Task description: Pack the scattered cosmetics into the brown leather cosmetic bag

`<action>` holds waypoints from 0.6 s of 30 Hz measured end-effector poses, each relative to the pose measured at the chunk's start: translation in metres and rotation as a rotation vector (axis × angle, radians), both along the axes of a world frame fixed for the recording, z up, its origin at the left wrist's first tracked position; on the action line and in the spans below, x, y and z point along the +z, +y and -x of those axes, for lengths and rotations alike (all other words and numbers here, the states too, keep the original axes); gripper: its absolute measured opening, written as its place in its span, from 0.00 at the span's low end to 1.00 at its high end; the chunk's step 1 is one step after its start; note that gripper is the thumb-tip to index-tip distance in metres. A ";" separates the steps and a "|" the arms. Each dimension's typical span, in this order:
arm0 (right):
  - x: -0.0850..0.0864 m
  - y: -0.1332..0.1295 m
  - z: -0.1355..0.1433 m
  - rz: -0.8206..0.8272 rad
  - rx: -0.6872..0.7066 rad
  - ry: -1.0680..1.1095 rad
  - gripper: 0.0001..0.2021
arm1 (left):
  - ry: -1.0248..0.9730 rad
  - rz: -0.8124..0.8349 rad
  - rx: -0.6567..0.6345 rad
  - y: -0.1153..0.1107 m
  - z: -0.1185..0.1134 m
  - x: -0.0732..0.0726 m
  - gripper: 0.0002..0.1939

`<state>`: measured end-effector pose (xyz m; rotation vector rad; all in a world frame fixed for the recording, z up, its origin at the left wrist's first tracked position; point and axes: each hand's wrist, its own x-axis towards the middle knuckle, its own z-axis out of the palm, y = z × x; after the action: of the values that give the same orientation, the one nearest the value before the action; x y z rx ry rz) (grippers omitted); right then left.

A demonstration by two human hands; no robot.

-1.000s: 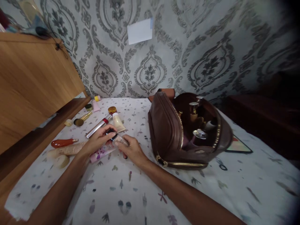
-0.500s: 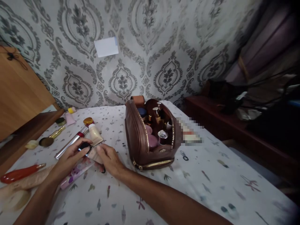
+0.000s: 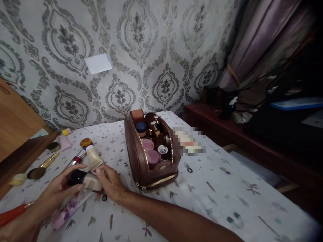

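Observation:
A foundation bottle (image 3: pixel 92 182) with a black cap lies sideways between my two hands. My right hand (image 3: pixel 111 183) pinches its clear, beige-filled base end. Around the black cap, my left hand (image 3: pixel 59 186) has its thumb below and its fingers above, in a loose hold. Just behind the bottle is a cream tube (image 3: pixel 94 158) with a white cap. A pink and purple tube (image 3: pixel 72 206) lies on the cloth under my left hand. To the right stands a brown toiletry bag (image 3: pixel 135 158), unzipped, with pink round containers (image 3: pixel 152 157), a blue-lidded jar (image 3: pixel 141 127) and several small bottles inside.
A gold-lidded jar (image 3: pixel 85 143) and a silver and red tube (image 3: pixel 78 158) lie behind my hands. At the left are a makeup brush (image 3: pixel 37 172), a pink tube (image 3: pixel 65 142) and a red-orange item (image 3: pixel 12 215). A dark red ledge (image 3: pixel 199 117) borders the right.
The view has turned right and downward. My left fingers have loosened and straightened around the cap, so more of the foundation bottle shows. My right hand keeps its pinch on the base end.

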<state>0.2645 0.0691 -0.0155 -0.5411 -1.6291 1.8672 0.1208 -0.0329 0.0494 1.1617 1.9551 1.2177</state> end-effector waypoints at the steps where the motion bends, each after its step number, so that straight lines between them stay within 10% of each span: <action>1: 0.000 0.000 0.001 0.000 -0.020 -0.010 0.14 | 0.013 0.010 -0.003 0.000 0.002 0.002 0.24; 18: -0.002 0.001 0.005 0.029 -0.142 0.163 0.14 | -0.061 0.146 0.126 0.009 -0.001 0.024 0.23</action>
<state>0.2599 0.0703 -0.0170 -0.4898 -1.4226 1.7835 0.1219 -0.0242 0.0733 0.9304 2.0597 1.1381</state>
